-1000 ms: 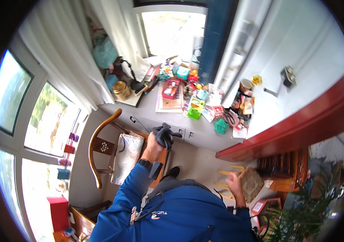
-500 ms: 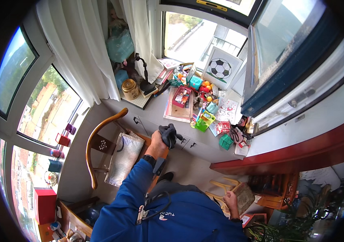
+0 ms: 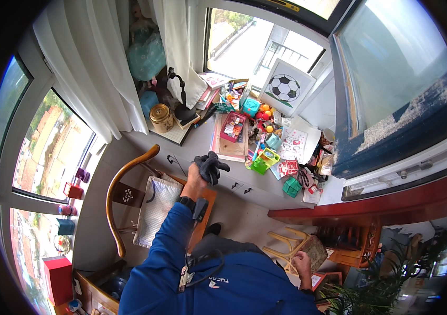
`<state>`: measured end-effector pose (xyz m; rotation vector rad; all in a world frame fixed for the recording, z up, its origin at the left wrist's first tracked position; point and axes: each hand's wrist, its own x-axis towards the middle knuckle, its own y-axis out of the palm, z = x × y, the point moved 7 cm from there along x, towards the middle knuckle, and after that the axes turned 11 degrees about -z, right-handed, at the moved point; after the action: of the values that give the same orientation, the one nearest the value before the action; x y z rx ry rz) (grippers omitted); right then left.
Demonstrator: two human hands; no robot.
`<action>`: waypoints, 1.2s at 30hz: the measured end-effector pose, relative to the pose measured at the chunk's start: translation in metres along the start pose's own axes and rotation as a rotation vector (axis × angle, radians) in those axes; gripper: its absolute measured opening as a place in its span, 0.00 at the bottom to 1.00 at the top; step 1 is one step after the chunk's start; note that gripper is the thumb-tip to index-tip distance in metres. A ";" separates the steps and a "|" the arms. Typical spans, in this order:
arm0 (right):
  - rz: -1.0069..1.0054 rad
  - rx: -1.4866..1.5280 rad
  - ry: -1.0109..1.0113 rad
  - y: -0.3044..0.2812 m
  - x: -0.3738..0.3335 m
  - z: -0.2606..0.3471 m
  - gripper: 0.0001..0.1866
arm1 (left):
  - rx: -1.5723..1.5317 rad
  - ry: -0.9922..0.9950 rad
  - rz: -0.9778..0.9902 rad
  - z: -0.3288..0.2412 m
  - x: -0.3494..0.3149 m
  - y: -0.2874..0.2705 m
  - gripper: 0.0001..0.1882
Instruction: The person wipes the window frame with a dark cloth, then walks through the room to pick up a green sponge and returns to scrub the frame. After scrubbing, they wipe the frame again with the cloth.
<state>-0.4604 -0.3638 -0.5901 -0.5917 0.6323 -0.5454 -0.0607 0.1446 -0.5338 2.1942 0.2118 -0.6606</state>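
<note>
Carried slightly closer to the edge of the tabletop [image 3: 200,139] since the earlier frame, a dark glove bundle [image 3: 211,168] is held in the left hand [image 3: 194,181], whose fingers are wrapped about its near end. Nearest of all, a blue jacket [image 3: 223,289] is seen. To its right, low down, the right hand [image 3: 302,262] is held with curled fingers just beside the seat of a stool [image 3: 316,253] (whether anything is pinched there cannot be told). A black wristband [image 3: 185,201] is worn below the left hand, and past it the bundle is held up in front of grey cabinet doors [image 3: 261,196]. To its left a wooden chair [image 3: 111,202] is placed, with a white quilted cushion [image 3: 158,215] laid on its seat. Farther off, along the tabletop, a bright green box [image 3: 263,161], a red tray [image 3: 229,138] filled with small items [image 3: 234,125] and a golden jar [image 3: 161,118] are set out. Behind these, a football picture [image 3: 285,87] is leaned by the window [image 3: 242,44], and the left side is hung with white curtains [image 3: 76,68]
</note>
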 end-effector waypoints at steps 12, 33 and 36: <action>0.002 -0.141 -0.143 0.015 0.000 0.064 0.21 | -0.143 -0.058 -0.097 0.004 0.055 -0.050 0.11; -0.015 -0.174 -0.018 0.001 -0.025 0.074 0.22 | 0.234 0.232 -0.377 -0.044 0.093 0.001 0.08; -0.028 -0.173 -0.052 0.003 -0.028 0.088 0.22 | 0.160 0.268 -0.188 -0.051 0.078 0.046 0.07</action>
<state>-0.4191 -0.3144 -0.5238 -0.7765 0.6267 -0.5033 0.0415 0.1482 -0.5170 2.4349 0.5249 -0.4960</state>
